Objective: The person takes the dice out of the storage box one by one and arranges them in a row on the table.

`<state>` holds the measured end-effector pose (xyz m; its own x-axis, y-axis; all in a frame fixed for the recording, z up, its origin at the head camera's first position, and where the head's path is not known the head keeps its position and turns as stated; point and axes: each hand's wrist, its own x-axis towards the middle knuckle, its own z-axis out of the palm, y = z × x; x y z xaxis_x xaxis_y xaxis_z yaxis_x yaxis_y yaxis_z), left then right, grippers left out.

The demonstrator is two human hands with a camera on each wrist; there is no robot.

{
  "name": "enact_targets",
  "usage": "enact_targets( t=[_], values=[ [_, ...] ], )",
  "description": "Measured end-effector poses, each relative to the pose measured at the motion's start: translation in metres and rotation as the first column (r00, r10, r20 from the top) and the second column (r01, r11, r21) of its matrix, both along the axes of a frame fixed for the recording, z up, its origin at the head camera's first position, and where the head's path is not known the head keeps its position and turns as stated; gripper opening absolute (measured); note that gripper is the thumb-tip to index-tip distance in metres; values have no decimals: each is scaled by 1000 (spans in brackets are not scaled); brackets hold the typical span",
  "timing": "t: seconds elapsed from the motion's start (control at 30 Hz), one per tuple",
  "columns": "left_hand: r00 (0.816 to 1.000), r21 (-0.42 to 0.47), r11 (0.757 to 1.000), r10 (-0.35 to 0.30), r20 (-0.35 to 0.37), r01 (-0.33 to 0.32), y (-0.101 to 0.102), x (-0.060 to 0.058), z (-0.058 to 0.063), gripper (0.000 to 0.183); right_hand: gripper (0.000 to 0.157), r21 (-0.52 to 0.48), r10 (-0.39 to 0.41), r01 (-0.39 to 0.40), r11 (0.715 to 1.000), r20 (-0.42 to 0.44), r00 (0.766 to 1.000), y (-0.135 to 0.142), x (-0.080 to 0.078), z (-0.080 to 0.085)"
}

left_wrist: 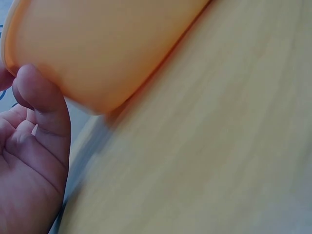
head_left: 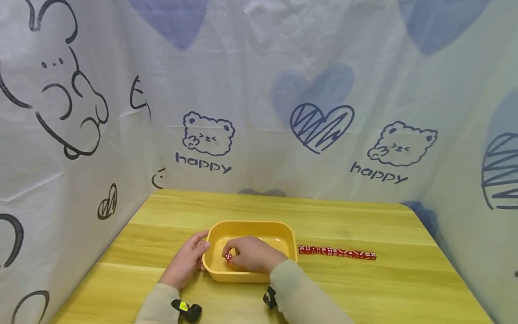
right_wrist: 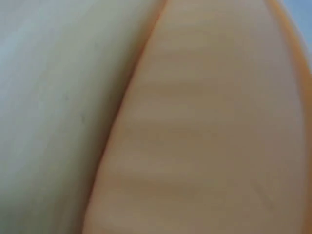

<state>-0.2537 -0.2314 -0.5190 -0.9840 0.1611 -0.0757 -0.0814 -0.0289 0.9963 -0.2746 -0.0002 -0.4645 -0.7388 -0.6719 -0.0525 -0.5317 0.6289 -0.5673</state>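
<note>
A yellow plastic box point(head_left: 238, 277) with rounded corners stands on the table in the head view. My left hand point(head_left: 188, 261) holds it by the left rim, thumb on the edge. The left wrist view shows that thumb bent against the box wall point(left_wrist: 112, 53). Inside the box, my right hand point(head_left: 254, 254) pinches a red die with white dots point(head_left: 228, 257) between thumb and index finger. The palm and wrist hide part of the box floor. In the right wrist view the box's outer side point(right_wrist: 204, 126) fills much of the picture, and the hand is out of sight.
Right of the box, several red dice point(head_left: 337, 253) form a straight, touching row on the wood-grain table point(head_left: 364, 288). White cloth point(head_left: 259, 153) printed with hearts and bears hangs behind and on both sides. Black cameras point(head_left: 194, 312) are strapped at the wrists.
</note>
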Motion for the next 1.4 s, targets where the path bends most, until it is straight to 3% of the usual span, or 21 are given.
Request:
enact_targets(
  t=[0.33, 0.67, 0.97, 1.23, 1.4],
  values=[
    [1000, 2, 1000, 10, 0, -10, -4, -1, 0, 53, 20, -78, -29, 25, 997, -45, 999, 39, -2, 23],
    [1000, -10, 1000, 27, 0, -27, -3, -1, -1, 51, 20, -104, -127, 114, 988, -130, 983, 117, 2, 26],
    [1000, 12, 1000, 24, -2, -24, 0, -3, 2, 49, 22, -95, -335, 327, 940, -97, 937, 209, 3, 11],
    [1000, -8, 1000, 14, 8, -14, -1, -1, -1, 52, 25, -76, -424, 420, 905, -59, 904, 278, 9, 0],
    [1000, -6, 1000, 11, 3, -11, -1, -1, -1, 54, 27, -46, -493, 492, 870, -15, 870, 318, 14, -4]
  ],
)
